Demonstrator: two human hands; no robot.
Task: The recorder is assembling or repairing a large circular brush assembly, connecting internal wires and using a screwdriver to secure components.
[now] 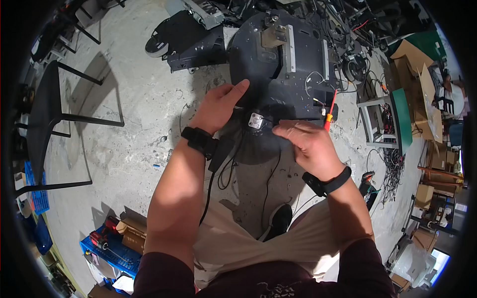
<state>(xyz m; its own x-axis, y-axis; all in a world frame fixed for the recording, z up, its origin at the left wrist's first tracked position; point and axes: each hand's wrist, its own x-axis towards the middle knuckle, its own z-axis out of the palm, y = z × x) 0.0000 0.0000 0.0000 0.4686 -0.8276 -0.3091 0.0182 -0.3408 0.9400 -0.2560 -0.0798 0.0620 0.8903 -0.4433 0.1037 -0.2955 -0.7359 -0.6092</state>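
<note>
A round, dark machine base [248, 42] lies on the floor in front of me. At its near end sits a small square silver metal plate [255, 120] with holes in its corners. My left hand [221, 105] is at the left edge of the base, thumb stretched out; its other fingers are hidden. To the right of the plate, the fingers of my right hand [308, 141] are pinched together. A thin dark piece runs from the plate toward these fingertips, too small to name. A screwdriver [329, 118] with a red shaft and orange-yellow handle shows just beyond my right hand.
Black cables [226, 171] hang and trail below the base. Further machine parts [196, 47] and tangled wires lie at the far side. A black chair [49, 109] stands left, a blue crate [112, 251] with tools lower left. Right are a green-topped stool [401, 119] and cardboard boxes [427, 99].
</note>
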